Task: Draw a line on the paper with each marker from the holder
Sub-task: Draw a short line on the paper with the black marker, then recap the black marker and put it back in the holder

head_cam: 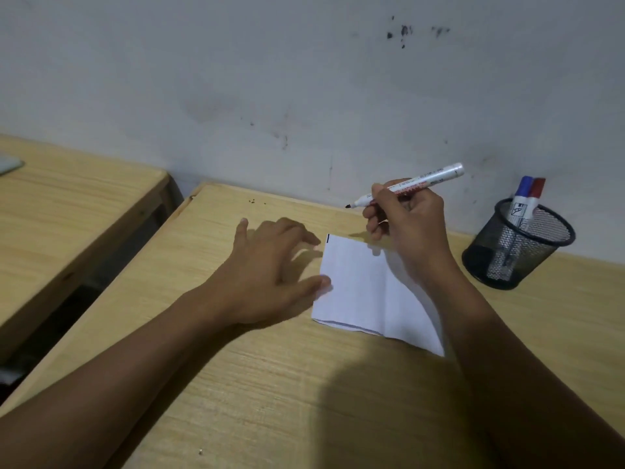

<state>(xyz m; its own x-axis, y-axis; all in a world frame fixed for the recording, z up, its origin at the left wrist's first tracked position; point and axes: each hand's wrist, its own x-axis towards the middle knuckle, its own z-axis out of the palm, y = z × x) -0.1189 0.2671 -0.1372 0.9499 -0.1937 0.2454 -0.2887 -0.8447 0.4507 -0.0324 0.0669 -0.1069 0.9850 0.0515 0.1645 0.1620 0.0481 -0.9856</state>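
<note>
White paper [358,286], folded, lies toward the desk's [270,384] far edge, pinned at its left side by the spread fingers of the left hand [270,265] so it won't slide. The right hand [406,214] is closed around an uncapped black marker [406,187], tip raised clear of the sheet, probably about to draw. The mesh holder [517,245] near the far right edge keeps a blue and a red marker; the wrist hides the paper's right part, and only a short dark mark shows at its far left corner.

A single head-worn camera looks forward and steeply down from above the near edge of the wooden tabletop [270,384], facing the far edge and the pale wall [270,79] behind it. It sits close (both forearms fill the lower frame), slightly tilted, with wide-angle bending at the borders.
</note>
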